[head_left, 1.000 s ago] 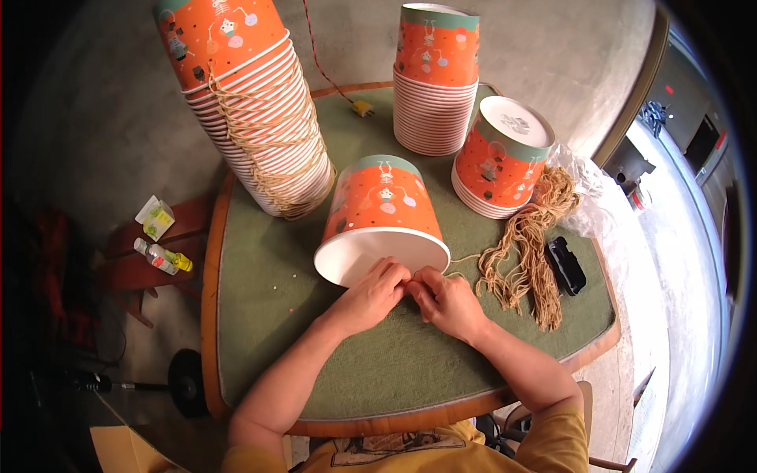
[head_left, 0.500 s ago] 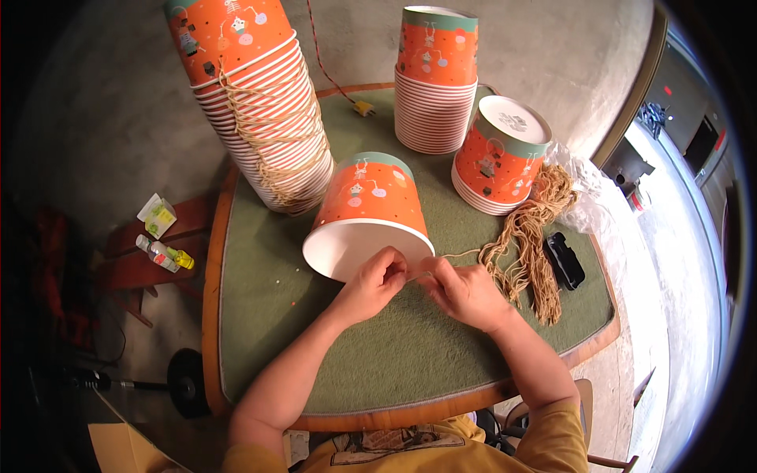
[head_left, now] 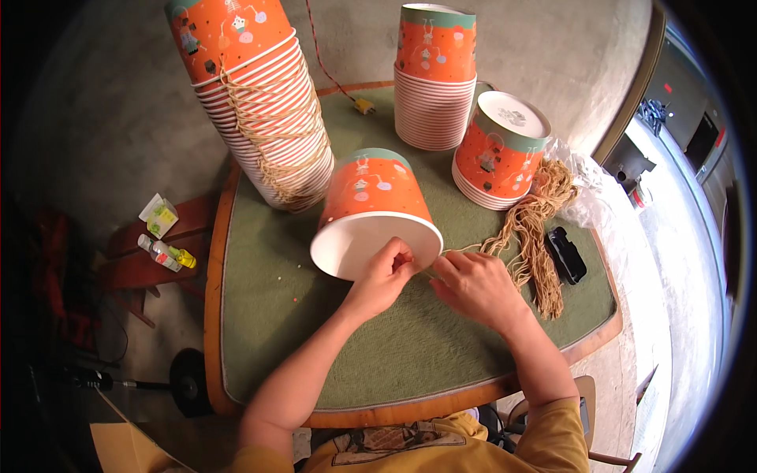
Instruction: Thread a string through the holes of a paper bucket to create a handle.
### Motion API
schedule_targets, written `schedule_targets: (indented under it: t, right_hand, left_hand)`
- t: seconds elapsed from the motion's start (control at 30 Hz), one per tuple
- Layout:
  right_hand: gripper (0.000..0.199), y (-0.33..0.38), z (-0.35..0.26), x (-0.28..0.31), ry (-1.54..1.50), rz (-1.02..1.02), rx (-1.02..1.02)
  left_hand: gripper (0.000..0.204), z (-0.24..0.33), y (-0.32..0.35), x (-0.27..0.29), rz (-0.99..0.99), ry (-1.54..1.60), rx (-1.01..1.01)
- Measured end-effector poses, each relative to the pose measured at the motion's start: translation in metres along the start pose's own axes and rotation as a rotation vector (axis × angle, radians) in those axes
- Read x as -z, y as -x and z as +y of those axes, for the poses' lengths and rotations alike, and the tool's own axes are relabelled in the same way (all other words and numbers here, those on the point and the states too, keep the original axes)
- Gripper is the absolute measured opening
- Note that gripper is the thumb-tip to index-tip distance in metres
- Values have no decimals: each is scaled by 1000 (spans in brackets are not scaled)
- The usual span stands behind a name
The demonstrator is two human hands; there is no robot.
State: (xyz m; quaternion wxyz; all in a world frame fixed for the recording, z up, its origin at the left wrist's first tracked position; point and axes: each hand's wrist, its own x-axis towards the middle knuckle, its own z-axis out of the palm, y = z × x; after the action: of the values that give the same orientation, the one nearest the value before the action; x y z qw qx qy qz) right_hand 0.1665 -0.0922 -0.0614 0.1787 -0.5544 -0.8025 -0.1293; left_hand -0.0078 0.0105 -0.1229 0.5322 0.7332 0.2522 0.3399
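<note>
L hand (head_left: 386, 272) pinching tipped tub (head_left: 374, 213) rim; R hand (head_left: 473, 285) prob holding twine (head_left: 530, 236)

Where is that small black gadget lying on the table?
In the head view, the black device lies near the right edge of the green table, just right of the bundle of tan string and beyond the right hand.

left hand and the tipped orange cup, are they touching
Touching. The head view shows the left hand with its fingers pinched on the white rim of the tipped orange cup, no gap between them.
</note>
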Motion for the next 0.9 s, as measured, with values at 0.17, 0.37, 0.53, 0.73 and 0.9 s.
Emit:
schedule_targets:
  t: [0.17,0.37,0.53,0.73,0.9]
  right_hand:
    - [27,-2,-8,-6,-57,63,-73]
    - [23,-4,-19,-25,-102,40,-245]
    - [17,0,-19,-41,-138,33,-294]
    - [13,-5,-35,-30,-173,-22,-422]
    - [13,-8,-49,-25,-27,157,-223]
  left_hand:
    - [11,8,1,-5,-6,18,21]
    - [10,8,2,-2,-4,62,116]
    - [10,7,3,-1,4,56,127]
    - [6,0,5,-1,-3,81,89]
    - [8,1,4,-1,31,54,58]
